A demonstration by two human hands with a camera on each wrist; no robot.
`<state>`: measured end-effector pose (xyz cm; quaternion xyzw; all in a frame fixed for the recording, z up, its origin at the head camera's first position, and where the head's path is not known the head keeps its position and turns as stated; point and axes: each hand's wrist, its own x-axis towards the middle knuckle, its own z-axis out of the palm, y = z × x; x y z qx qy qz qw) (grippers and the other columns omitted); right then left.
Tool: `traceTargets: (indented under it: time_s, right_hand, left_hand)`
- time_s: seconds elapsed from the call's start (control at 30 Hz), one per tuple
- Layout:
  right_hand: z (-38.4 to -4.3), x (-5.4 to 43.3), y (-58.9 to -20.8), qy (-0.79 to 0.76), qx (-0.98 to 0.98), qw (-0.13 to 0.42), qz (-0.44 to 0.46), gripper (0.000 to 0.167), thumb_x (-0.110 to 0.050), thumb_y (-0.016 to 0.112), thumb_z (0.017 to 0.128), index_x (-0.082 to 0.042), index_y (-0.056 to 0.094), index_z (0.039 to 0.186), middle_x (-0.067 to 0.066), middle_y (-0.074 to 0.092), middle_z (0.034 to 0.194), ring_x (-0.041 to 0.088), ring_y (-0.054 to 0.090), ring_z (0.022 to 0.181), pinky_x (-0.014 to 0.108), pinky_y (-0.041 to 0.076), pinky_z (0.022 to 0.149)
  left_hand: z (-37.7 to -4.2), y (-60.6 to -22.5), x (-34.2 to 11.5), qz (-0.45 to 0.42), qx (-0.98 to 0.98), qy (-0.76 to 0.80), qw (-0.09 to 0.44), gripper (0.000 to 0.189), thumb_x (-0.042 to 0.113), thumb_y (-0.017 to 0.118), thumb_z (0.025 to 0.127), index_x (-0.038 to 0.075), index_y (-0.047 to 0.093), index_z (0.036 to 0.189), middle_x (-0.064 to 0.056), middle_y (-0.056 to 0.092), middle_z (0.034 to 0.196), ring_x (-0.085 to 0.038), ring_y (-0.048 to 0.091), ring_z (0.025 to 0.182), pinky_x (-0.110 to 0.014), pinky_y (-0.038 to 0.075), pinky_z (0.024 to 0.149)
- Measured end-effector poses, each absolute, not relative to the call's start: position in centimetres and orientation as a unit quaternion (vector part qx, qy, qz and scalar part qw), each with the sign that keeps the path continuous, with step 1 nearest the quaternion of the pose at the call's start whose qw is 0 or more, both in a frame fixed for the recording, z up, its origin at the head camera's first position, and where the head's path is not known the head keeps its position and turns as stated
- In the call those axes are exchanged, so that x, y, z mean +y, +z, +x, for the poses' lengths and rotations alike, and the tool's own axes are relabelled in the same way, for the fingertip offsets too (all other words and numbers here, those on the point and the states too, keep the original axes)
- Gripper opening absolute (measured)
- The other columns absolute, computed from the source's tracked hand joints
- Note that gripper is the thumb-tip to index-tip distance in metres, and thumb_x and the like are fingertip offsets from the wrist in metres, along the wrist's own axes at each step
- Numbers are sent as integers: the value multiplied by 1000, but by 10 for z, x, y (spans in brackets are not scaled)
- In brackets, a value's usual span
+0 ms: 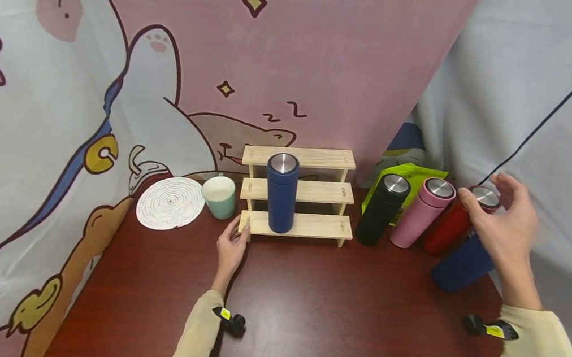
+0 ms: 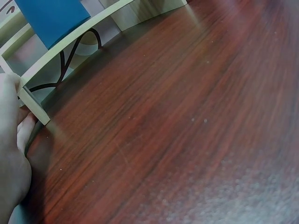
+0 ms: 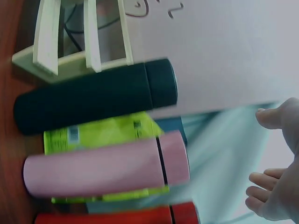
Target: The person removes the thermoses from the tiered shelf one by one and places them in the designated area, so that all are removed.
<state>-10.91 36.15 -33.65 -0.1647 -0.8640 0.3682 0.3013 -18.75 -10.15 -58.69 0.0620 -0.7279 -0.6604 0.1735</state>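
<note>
A three-tier wooden display stand [image 1: 317, 225] stands at the back of the table. My left hand [image 1: 230, 253] grips the left end of its lowest step, the thumb on the front and the fingers round the side. On that step a blue thermos [image 1: 280, 201] with a steel-topped lid stands upright. My right hand [image 1: 508, 232] is raised at the right, thumb and fingers spread with nothing between them. It overlaps a red thermos [image 1: 446, 229] and a second blue thermos [image 1: 462, 266] in the head view. The right wrist view shows the hand beyond the lids.
A black thermos [image 1: 380, 215] and a pink thermos [image 1: 417, 219] stand right of the stand, before a lime-green packet [image 1: 411, 169]. Left of the stand are a mint cup [image 1: 220, 200] and a round woven mat [image 1: 170, 203]. Printed cloth [image 1: 352, 65] hangs behind the table.
</note>
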Motion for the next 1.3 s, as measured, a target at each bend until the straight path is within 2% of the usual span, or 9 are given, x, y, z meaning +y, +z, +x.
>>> traceTargets:
  time_s: [0.23, 0.43, 0.53, 0.67, 0.77, 0.97, 1.13, 1.3]
  right_hand:
    - [-127, 330, -329, 380, -873, 289, -99, 67, -33, 75, 90, -13, 49, 148, 12, 57, 146, 28, 50, 139, 19, 35, 115]
    - [-140, 303, -325, 413, -862, 293, -41, 67, -27, 79, 88, -9, 50, 147, 15, 59, 143, 29, 51, 138, 24, 37, 117]
    - [-145, 290, -325, 422, -858, 293, -24, 66, -27, 80, 88, -10, 52, 145, 14, 61, 141, 29, 53, 136, 25, 40, 114]
    - [-151, 271, -324, 423, -863, 276, 0, 69, -30, 79, 89, -8, 49, 147, 13, 59, 144, 30, 51, 138, 41, 41, 116]
    - [-154, 258, -324, 423, -868, 259, 15, 72, -32, 77, 90, -6, 46, 149, 14, 55, 148, 32, 48, 141, 53, 37, 117]
    - [-162, 234, -326, 436, -864, 250, 28, 72, -31, 78, 90, -5, 46, 148, 16, 55, 148, 34, 47, 142, 54, 36, 119]
    - [-169, 218, -330, 447, -856, 253, 56, 69, -27, 79, 89, -1, 48, 145, 17, 58, 144, 35, 50, 139, 54, 38, 116]
    - [-172, 201, -335, 457, -855, 233, 77, 69, -28, 78, 90, -3, 47, 146, 17, 57, 145, 36, 51, 137, 56, 39, 114]
  left_hand:
    - [-188, -587, -102, 63, -728, -661, 172, 43, 19, 73, 95, 12, 65, 137, -19, 73, 121, -15, 69, 95, -13, 55, 79]
    - [-188, -587, -103, 63, -729, -661, 167, 42, 19, 73, 96, 14, 65, 137, -15, 73, 121, -16, 69, 98, -13, 54, 81]
    - [-188, -586, -104, 62, -730, -660, 165, 42, 19, 72, 96, 14, 65, 137, -14, 73, 121, -16, 69, 98, -13, 54, 81]
    - [-187, -586, -104, 62, -731, -658, 166, 42, 18, 73, 95, 14, 65, 137, -14, 73, 121, -17, 69, 99, -13, 54, 81]
    - [-187, -586, -104, 61, -731, -659, 166, 42, 18, 73, 95, 14, 66, 137, -16, 73, 121, -19, 69, 100, -14, 54, 82]
    - [-189, -586, -104, 67, -733, -656, 166, 41, 18, 72, 96, 16, 66, 137, -14, 73, 121, -19, 69, 102, -13, 54, 83]
    - [-185, -577, -102, 60, -736, -652, 171, 42, 15, 71, 97, 9, 64, 137, -21, 72, 121, -29, 70, 106, -13, 53, 82]
    - [-178, -565, -101, 54, -737, -654, 163, 42, 9, 68, 97, 1, 61, 138, -25, 70, 122, -37, 69, 108, -24, 56, 85]
